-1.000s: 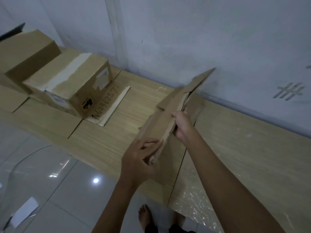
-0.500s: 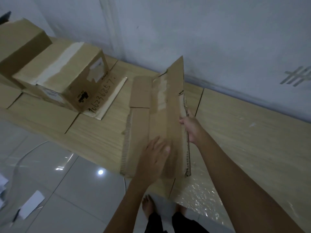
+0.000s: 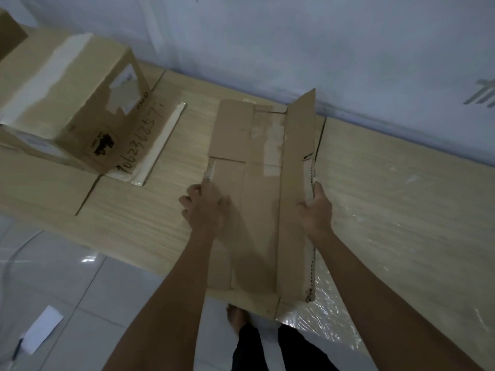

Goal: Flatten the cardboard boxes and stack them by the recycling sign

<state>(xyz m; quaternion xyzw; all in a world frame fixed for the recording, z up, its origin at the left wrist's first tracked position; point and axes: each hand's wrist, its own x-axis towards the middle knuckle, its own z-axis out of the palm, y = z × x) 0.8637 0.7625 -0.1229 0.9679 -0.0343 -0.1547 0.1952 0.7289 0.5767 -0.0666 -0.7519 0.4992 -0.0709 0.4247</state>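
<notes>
A flattened cardboard box [image 3: 257, 199] lies on the wood-patterned boards [image 3: 150, 210] in the middle of the view. Its long right flap [image 3: 297, 162] still stands up at an angle. My left hand [image 3: 206, 207] holds the box's left edge, thumb on top. My right hand [image 3: 316, 207] grips the right edge at the foot of the raised flap. An assembled cardboard box [image 3: 67, 103] with torn tape and a torn label stands to the left on a flat cardboard piece [image 3: 150, 148] with a number written on it.
The corner of another box [image 3: 8, 33] shows at the far left. A white wall [image 3: 294, 49] runs behind the boards. White floor tiles [image 3: 107, 303] with a paper scrap [image 3: 42, 330] lie in front. Shiny plastic film [image 3: 326, 311] covers the right board. My foot [image 3: 235, 317] is below.
The cardboard went from held up on edge to lying flat on the boards. My left hand slid from its middle to its left edge. The right hand stays on the right edge.
</notes>
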